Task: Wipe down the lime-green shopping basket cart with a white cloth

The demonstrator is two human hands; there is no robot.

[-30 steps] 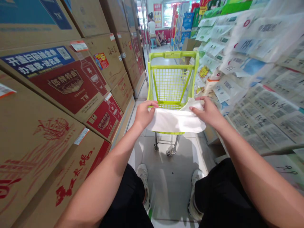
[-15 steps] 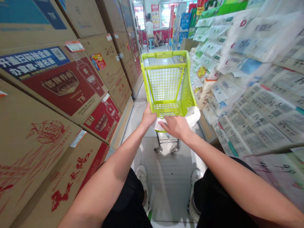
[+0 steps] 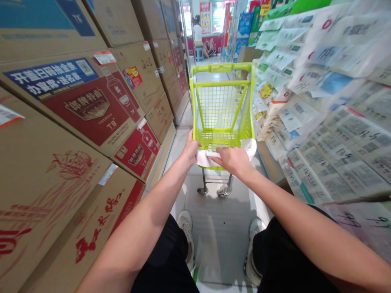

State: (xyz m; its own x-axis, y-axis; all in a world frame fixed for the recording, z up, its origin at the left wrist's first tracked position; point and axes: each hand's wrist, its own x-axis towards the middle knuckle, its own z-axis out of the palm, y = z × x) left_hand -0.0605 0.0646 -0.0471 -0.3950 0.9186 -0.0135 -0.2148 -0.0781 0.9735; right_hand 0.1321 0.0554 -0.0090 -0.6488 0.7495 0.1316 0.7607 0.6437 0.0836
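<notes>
Head view: the white cloth (image 3: 251,149) is lying along the near rim of the yellow-green shopping cart (image 3: 221,101), covering its edge and bulging loosely at the near-right corner. The left hand (image 3: 190,148) is holding the near-left corner, its grip appearing clamped on the cloth's left end and the rim beneath; how the fingers are bearing on the cloth is partly hidden. The right hand (image 3: 233,158) is lying across the middle of that rim, its grip clamping a fold of the cloth between thumb and fingers, some fingertips being out of sight. The step in hand seems to be a two-handed one: the left is steadying while the right is working the cloth against the rim. The next move, as far as one is judging from this, is calling for even pressure from the right hand with the left bracing, since the cart is standing on wheels (image 3: 224,192) and could be rolling under a push. The loose bulge is needing care too, as it could be slipping off.
</notes>
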